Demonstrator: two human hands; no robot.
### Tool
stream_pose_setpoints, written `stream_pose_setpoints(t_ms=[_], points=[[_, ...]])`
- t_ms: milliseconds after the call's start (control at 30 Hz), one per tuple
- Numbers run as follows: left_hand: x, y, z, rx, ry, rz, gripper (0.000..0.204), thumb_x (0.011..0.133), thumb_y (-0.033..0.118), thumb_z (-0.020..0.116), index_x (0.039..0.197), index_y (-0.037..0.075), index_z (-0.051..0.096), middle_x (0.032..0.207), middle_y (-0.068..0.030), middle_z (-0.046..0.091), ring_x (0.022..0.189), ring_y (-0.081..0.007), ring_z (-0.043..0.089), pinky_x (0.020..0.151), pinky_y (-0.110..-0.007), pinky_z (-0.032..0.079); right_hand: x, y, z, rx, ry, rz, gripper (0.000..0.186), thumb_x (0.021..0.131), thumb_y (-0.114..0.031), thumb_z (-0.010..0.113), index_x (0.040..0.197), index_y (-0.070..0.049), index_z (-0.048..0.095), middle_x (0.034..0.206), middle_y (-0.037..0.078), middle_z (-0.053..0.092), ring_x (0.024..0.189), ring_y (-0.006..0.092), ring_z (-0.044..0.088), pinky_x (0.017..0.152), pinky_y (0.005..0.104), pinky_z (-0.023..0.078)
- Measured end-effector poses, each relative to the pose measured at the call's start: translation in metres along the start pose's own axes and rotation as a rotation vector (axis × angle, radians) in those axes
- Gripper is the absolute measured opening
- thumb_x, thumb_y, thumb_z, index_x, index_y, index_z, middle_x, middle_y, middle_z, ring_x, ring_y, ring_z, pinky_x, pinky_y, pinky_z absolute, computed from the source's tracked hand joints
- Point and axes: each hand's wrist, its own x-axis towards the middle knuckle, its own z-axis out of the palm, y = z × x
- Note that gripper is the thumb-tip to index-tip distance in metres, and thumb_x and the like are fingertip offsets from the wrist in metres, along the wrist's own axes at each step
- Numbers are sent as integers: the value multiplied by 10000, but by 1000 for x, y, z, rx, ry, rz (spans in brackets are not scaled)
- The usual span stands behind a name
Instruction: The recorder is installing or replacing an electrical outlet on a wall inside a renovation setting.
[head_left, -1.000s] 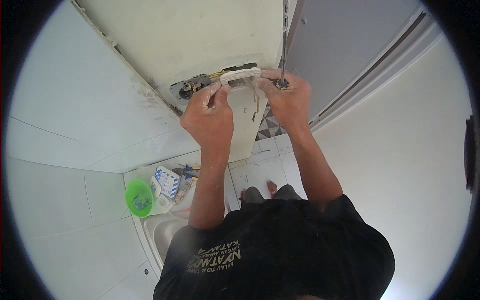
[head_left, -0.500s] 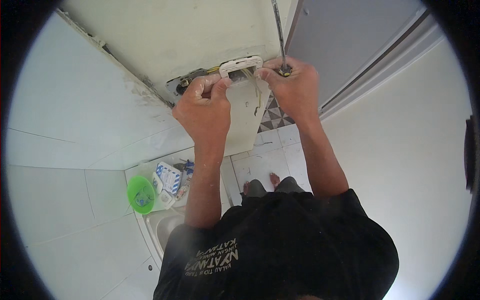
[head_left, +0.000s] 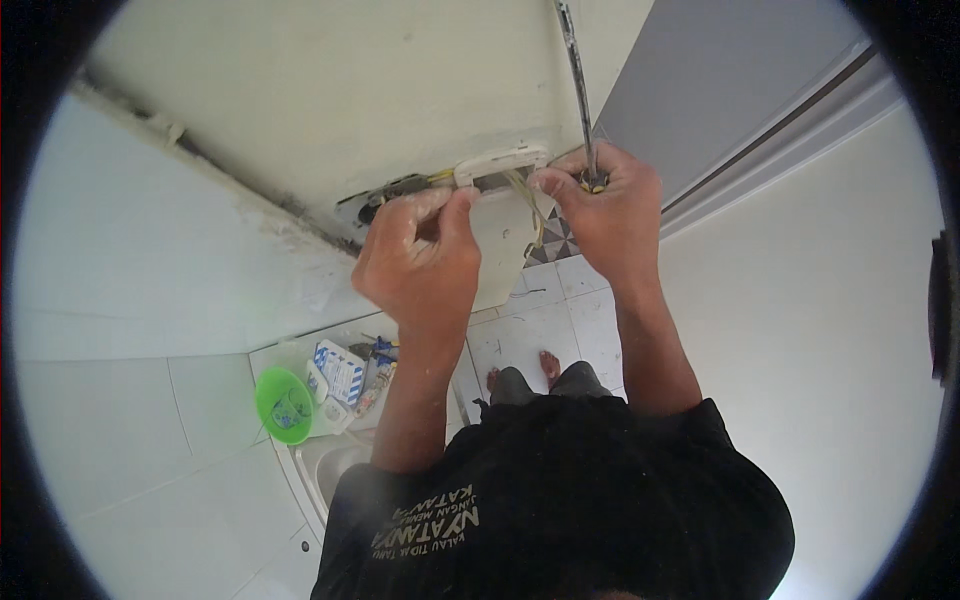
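Both hands hold a white rectangular wall-plate frame (head_left: 503,159) against the cream wall. My left hand (head_left: 420,255) pinches its left end between thumb and forefinger. At the right end, my right hand (head_left: 612,220) grips the frame with thumb and forefinger. That same hand also has a long screwdriver (head_left: 576,80) in its curled fingers, shaft pointing up and handle mostly hidden. Pale electrical wires (head_left: 523,188) pass through the frame's opening and hang below it. Left of the frame, partly covered by my left hand, a metal-backed socket insert (head_left: 375,203) sits at the wall.
Lower left, a green bowl (head_left: 268,412), a blue-and-white box (head_left: 340,372) and several small tools lie on the counter beside a steel sink (head_left: 322,462). A rough gap (head_left: 215,155) runs along the wall corner. A grey door (head_left: 720,90) stands at the right.
The view has shifted slightly, so hands, frame and screwdriver appear a little lower and further right. Both hands keep their grip on the frame.
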Motion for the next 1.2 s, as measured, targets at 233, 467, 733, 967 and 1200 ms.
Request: stream_pose_setpoints(t_ms=[233, 467, 733, 967, 1200], points=[[1, -3, 4, 155, 136, 126, 359, 635, 122, 915, 663, 59, 562, 644, -37, 600, 491, -145, 525, 461, -269, 435, -2, 13, 4, -22, 72, -31, 254, 707, -152, 843, 736, -17, 629, 601, 90, 609, 510, 148, 537, 515, 313, 449], [6, -20, 2, 213, 203, 373, 385, 577, 202, 936, 720, 100, 593, 803, -13, 542, 790, -213, 489, 669, -347, 408, 0, 11, 10, -58, 230, -537, 218, 717, -88, 827, 891, -43, 704, 741, 28, 612, 641, 126, 552, 568, 270, 452], [5, -32, -4, 417, 208, 659, 374, 649, 319, 891, 994, 266, 757, 1257, -115, 457, 1183, -309, 372, 985, -495, 289, 1, 13, 3, -156, 156, -653, 267, 692, -99, 833, 940, -80, 736, 822, 54, 644, 731, 222, 604, 631, 335, 502], [8, -18, -14, 570, -56, 651, 432, 674, 465, 818, 1090, 475, 704, 1499, -86, 352, 1387, -421, 218, 1100, -658, 86, 9, 21, 1, -177, 184, -712, 277, 749, -176, 792, 1017, -157, 728, 878, 74, 637, 763, 276, 630, 677, 382, 522], [23, -22, -18, 601, -70, 800, 617, 569, 436, 893, 1153, 436, 694, 1496, -135, 319, 1407, -419, 164, 1098, -659, 128, 17, 27, -5, -263, 126, -831, 278, 770, -171, 770, 1043, -146, 723, 911, 104, 665, 825, 300, 645, 709, 405, 524]])
